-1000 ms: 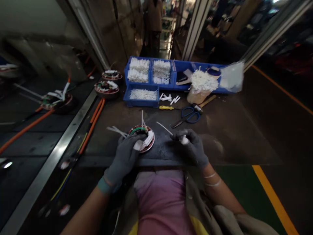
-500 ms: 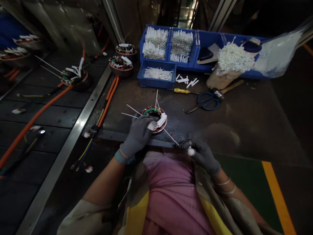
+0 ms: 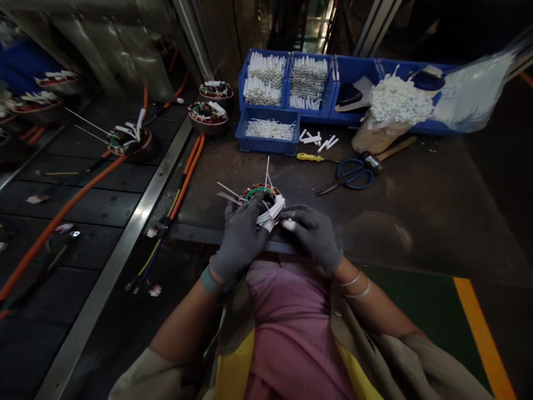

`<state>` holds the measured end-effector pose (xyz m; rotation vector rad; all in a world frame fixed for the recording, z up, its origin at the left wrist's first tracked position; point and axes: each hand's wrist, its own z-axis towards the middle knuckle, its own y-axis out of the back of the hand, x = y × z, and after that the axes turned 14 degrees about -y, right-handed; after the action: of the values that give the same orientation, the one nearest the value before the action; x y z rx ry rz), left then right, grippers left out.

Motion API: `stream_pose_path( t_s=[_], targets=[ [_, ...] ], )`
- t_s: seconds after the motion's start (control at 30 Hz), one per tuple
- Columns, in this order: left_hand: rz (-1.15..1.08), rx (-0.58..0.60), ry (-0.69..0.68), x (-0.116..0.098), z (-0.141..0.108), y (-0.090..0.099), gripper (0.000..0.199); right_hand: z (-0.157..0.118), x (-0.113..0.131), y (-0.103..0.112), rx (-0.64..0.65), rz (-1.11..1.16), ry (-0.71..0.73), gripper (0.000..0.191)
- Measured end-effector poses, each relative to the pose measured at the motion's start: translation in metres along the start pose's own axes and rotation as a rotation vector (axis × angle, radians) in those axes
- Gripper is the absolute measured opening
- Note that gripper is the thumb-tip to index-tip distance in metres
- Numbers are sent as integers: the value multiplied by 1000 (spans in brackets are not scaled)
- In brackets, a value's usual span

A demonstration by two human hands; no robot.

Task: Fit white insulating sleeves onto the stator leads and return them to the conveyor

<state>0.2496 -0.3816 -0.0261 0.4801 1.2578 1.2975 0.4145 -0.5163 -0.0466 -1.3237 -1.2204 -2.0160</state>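
Note:
A round wound stator (image 3: 254, 191) with red and green windings lies at the bench's front edge. White sleeves (image 3: 272, 211) are bunched on its right side, and thin white ties stick up and out to the left. My gloved left hand (image 3: 245, 233) is closed on the stator's left and front part, fingers over its centre opening. My gloved right hand (image 3: 312, 230) is at the stator's right side, fingers pinched together. Whatever lies between those fingertips is too small to make out. White wrapping shows on a digit of each hand.
Blue bins (image 3: 266, 147) of white tubes and ties line the back. Scissors (image 3: 353, 175), a yellow-handled screwdriver (image 3: 310, 158) and a hammer (image 3: 372, 161) lie right of centre. More stators (image 3: 208, 119) with orange cables (image 3: 189, 175) stand at left.
My right hand has moved up and left to the stator; the tie once stretched toward it no longer shows. My left hand's fingers have shifted farther over the opening.

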Motion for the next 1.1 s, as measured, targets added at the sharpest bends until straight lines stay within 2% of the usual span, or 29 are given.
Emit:
stream_pose_path(
  t_s=[0.07,0.13,0.23,0.43,0.7,0.93,1.1],
  targets=[
    [-26,-29,29,-1,-1,-3,67,4,7,-3,-113,-113,51,16],
    [-54,-48,24,-2,-1,-5,57,2,11,-2,-177,-218,87,18],
    [-82,-78,-7,-4,2,-4,36,-4,14,1,-223,-372,141,23],
    [-103,-93,-42,-4,5,-3,32,-8,20,-3,-288,-576,235,24],
    [-14,-78,-90,-6,2,-4,36,-9,18,-10,-276,-600,272,23],
    [0,-46,-83,-6,0,-5,39,-2,15,-14,-163,-538,155,22],
    [35,-79,-138,-4,-1,-9,38,-7,19,-8,-221,-602,226,23]
  ],
)
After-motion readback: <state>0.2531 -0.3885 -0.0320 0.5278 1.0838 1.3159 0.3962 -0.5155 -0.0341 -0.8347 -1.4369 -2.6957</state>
